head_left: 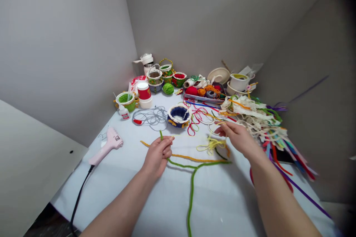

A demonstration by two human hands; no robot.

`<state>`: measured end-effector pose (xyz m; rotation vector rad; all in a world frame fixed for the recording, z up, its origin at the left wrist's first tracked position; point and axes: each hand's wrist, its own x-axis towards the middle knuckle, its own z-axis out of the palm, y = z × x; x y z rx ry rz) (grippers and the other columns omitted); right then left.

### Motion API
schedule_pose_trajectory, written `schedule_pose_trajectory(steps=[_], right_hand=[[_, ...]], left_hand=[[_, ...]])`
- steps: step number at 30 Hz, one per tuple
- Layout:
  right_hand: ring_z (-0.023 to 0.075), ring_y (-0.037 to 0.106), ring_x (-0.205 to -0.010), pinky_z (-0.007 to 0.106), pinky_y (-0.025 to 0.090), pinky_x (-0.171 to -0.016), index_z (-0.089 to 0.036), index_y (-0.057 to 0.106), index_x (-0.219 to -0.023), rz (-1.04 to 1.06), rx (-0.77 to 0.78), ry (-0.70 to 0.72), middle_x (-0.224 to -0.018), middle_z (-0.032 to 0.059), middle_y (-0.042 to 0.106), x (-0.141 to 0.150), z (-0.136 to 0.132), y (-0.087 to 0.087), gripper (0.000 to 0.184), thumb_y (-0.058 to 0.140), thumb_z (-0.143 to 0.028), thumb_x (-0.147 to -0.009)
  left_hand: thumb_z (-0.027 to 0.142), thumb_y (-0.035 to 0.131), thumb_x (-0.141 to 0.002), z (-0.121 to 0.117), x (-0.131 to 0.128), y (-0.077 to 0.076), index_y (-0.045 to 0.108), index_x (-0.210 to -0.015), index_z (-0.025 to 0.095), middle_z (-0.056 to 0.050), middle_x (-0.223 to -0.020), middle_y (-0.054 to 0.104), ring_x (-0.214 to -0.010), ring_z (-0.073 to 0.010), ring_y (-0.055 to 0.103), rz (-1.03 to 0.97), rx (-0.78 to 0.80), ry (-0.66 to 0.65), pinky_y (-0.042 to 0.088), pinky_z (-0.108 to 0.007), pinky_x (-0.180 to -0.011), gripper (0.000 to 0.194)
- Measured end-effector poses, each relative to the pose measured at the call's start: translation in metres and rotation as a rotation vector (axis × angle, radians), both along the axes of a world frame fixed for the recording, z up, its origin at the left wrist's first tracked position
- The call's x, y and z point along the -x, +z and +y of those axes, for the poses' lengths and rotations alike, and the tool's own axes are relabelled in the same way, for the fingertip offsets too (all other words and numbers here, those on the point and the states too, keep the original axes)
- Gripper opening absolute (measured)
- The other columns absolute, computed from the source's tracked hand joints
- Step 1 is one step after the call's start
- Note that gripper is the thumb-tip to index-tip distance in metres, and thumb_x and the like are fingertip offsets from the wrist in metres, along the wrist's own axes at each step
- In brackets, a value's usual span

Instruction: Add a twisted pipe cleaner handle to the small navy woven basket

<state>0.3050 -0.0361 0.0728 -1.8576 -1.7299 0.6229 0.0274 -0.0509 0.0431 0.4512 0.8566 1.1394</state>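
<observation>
My left hand [160,153] is closed in a pinch around a green pipe cleaner [182,164]. One tip pokes up above the fingers, and the rest runs right to meet another green pipe cleaner [191,192] that bends toward the front. An orange pipe cleaner [194,158] lies on the table just behind. My right hand [233,133] pinches a strand of pale yellow yarn [218,123] over the table. Below its fingers sits a loose bunch of yellow yarn [213,144]. A dark blue basket [178,116] with a white rim stands between and beyond the hands.
At left lie a pink glue gun [107,146] with a black cord and a glue bottle [124,113]. Tangled grey cord [154,116] is beside the blue basket. Small decorated baskets [155,77] and a tray of yarn [204,99] line the back. Ribbons and trimmings [258,118] heap at right.
</observation>
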Motion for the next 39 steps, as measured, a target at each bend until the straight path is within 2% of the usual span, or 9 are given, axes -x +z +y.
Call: schedule_pose_trajectory(steps=[3, 5, 9, 11, 13, 16, 22, 26, 39], right_hand=[[0.0339, 0.056, -0.11, 0.05, 0.04, -0.097, -0.012, 0.06, -0.118, -0.253, -0.248, -0.107, -0.117, 0.019, 0.063, 0.014, -0.008, 0.003, 0.041, 0.053, -0.033, -0.083], [0.0313, 0.051, -0.119, 0.049, 0.037, -0.102, -0.014, 0.055, -0.124, -0.194, -0.365, 0.022, -0.126, 0.0173, 0.058, 0.038, -0.019, 0.009, 0.043, 0.054, -0.031, -0.084], [0.0214, 0.054, -0.118, 0.036, 0.043, -0.099, -0.023, 0.047, -0.131, 0.181, -0.166, 0.374, -0.129, 0.0094, 0.057, 0.091, -0.033, 0.012, 0.045, 0.055, -0.034, -0.088], [0.0182, 0.062, -0.098, 0.03, 0.049, -0.084, -0.021, 0.053, -0.123, 0.318, -0.042, 0.408, -0.109, 0.0064, 0.066, 0.106, -0.034, 0.005, 0.038, 0.056, -0.034, -0.087], [0.0142, 0.06, -0.071, 0.025, 0.047, -0.065, -0.019, 0.063, -0.099, 0.377, 0.01, 0.347, -0.079, 0.0012, 0.066, 0.11, -0.032, -0.004, 0.02, 0.055, -0.034, -0.088], [0.0113, 0.049, -0.057, 0.023, 0.039, -0.054, -0.018, 0.061, -0.075, 0.415, -0.046, 0.19, -0.061, -0.0025, 0.055, 0.108, -0.032, -0.011, 0.023, 0.054, -0.035, -0.088], [0.0147, 0.059, -0.072, 0.025, 0.045, -0.067, -0.018, 0.068, -0.086, 0.53, -0.113, 0.1, -0.08, 0.0025, 0.067, 0.109, -0.043, -0.011, 0.019, 0.056, -0.034, -0.087], [0.0158, 0.061, -0.076, 0.026, 0.046, -0.069, -0.019, 0.071, -0.084, 0.499, -0.182, 0.122, -0.081, 0.0037, 0.067, 0.113, -0.047, -0.011, 0.017, 0.057, -0.028, -0.087], [0.0145, 0.056, -0.065, 0.027, 0.043, -0.061, -0.019, 0.07, -0.085, 0.271, -0.365, 0.092, -0.072, 0.0031, 0.062, 0.122, -0.055, -0.018, 0.016, 0.055, -0.023, -0.089]], left_hand=[[0.02, 0.077, -0.066, -0.003, -0.001, 0.001, 0.063, -0.074, 0.009, 0.004, -0.061, 0.046, -0.044, 0.0016, 0.023, 0.006, -0.001, -0.022, 0.014, -0.015, -0.04, 0.02], [0.021, 0.077, -0.067, -0.007, -0.004, 0.002, 0.063, -0.074, 0.009, 0.005, -0.059, 0.043, -0.044, 0.0014, 0.022, 0.021, -0.015, -0.058, 0.014, -0.015, -0.04, 0.02], [0.023, 0.075, -0.07, -0.014, -0.009, 0.004, 0.064, -0.076, 0.01, 0.006, -0.057, 0.042, -0.044, 0.0005, 0.022, 0.05, -0.066, -0.139, 0.014, -0.016, -0.041, 0.019], [0.023, 0.074, -0.071, -0.016, -0.011, 0.004, 0.063, -0.076, 0.01, 0.005, -0.059, 0.045, -0.045, 0.0004, 0.022, 0.062, -0.082, -0.165, 0.014, -0.016, -0.042, 0.018], [0.024, 0.072, -0.073, -0.017, -0.011, 0.006, 0.062, -0.076, 0.01, 0.004, -0.061, 0.047, -0.045, 0.0004, 0.022, 0.056, -0.086, -0.176, 0.014, -0.016, -0.042, 0.017], [0.032, 0.061, -0.082, -0.018, -0.012, 0.007, 0.061, -0.086, 0.014, 0.003, -0.065, 0.05, -0.044, -0.0011, 0.025, -0.027, -0.069, -0.18, 0.016, -0.017, -0.042, 0.018], [0.031, 0.063, -0.082, -0.026, -0.022, 0.002, 0.062, -0.086, 0.015, 0.0, -0.071, 0.055, -0.051, -0.0032, 0.038, -0.027, -0.043, -0.186, 0.027, -0.016, -0.045, 0.016], [0.027, 0.072, -0.074, -0.028, -0.027, -0.005, 0.069, -0.087, 0.014, -0.005, -0.09, 0.062, -0.078, -0.0104, 0.054, 0.019, -0.059, -0.139, 0.044, -0.022, -0.069, 0.018], [0.026, 0.074, -0.07, -0.027, -0.024, -0.002, 0.066, -0.087, 0.018, -0.002, -0.082, 0.063, -0.072, -0.0093, 0.054, 0.136, -0.07, -0.088, 0.04, -0.02, -0.064, 0.02]])
